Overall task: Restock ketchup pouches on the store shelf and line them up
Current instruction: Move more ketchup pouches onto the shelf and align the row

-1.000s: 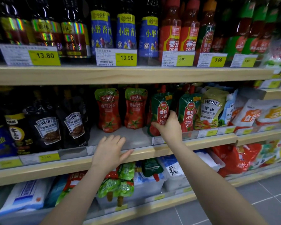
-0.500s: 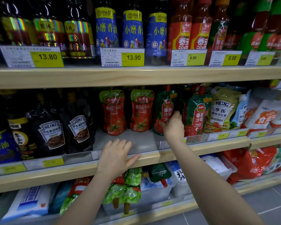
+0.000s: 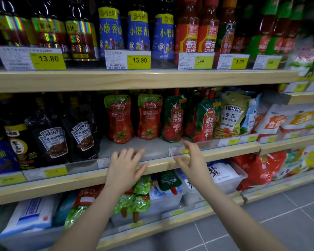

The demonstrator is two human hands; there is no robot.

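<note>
Head view: 4 ketchup pouches are seen upright at the centre of the frame on the middle shelf (image 3: 152, 165), 2 red ones (image 3: 120, 118) to the left and 2 green-and-red ones (image 3: 174, 118) to the right, set back from the shelf's front edge. The left hand (image 3: 125, 169) is laid flat with fingers spread over the shelf lip, nothing held. The right hand (image 3: 192, 160) is seen just below the green-and-red pouches, thumb and fingers parted and empty. The pouches are judged soft, light and glossy, so likely slippery and easily tipped; they are best taken by the sides near the base. A bare grey strip of shelf is left in front. More pouches (image 3: 134, 200) are seen hanging on the shelf below, at lower centre.
</note>
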